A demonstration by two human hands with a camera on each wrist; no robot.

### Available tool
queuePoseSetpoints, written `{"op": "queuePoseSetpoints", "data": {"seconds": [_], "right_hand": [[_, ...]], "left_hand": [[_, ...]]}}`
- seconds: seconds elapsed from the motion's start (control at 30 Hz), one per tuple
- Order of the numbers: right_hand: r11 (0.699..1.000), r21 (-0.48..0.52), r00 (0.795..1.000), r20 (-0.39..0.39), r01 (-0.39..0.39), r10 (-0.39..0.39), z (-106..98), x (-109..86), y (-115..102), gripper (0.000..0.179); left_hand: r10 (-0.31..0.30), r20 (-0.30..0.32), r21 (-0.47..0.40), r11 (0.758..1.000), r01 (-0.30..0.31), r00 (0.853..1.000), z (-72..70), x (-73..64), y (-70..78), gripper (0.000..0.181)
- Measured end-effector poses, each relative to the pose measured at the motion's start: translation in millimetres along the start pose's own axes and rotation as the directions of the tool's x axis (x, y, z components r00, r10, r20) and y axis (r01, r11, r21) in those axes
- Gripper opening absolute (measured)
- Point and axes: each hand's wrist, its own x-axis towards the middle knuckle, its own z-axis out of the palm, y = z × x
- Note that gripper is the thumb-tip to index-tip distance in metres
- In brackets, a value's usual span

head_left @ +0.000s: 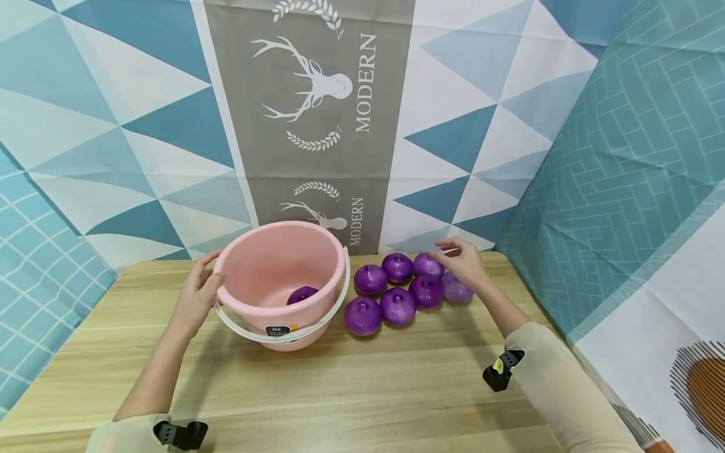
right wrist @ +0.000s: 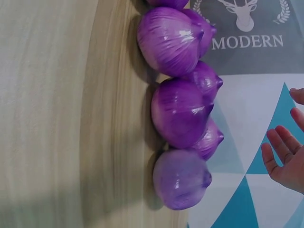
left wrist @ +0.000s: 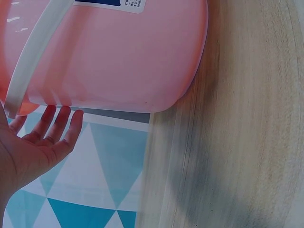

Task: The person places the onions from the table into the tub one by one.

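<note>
A pink bucket (head_left: 255,308) with a white handle (head_left: 232,327) stands on the table. My left hand (head_left: 195,292) holds its left rim, thumb at the top edge. In the left wrist view, the fingertips of that hand (left wrist: 42,142) meet the outer wall. One purple onion (head_left: 302,294) lies inside the bucket, partly hidden by the front rim. Several shiny purple onions (head_left: 398,306) sit clustered to its right, the rightmost onion (head_left: 456,289) paler. Above the far right of this cluster is my right hand (head_left: 461,261), fingers loosely extended with nothing held.
The wooden table (head_left: 340,390) runs back to a patterned wall covering (head_left: 317,157) close behind the bucket and onions. A teal tile-patterned covering (head_left: 612,189) rises along the right side. Dark wrist cameras (head_left: 181,434) are strapped over both sleeves.
</note>
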Motion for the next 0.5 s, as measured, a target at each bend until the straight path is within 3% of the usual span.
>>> {"op": "queuePoseSetpoints", "data": {"seconds": [0.5], "right_hand": [[1.000,-0.011,0.999,-0.032,-0.021,0.021,-6.7,-4.3,32.8,0.042]], "left_hand": [[-0.001,0.005,0.000,1.000,0.001,1.000,0.4,-1.2,1.6,0.049]]}}
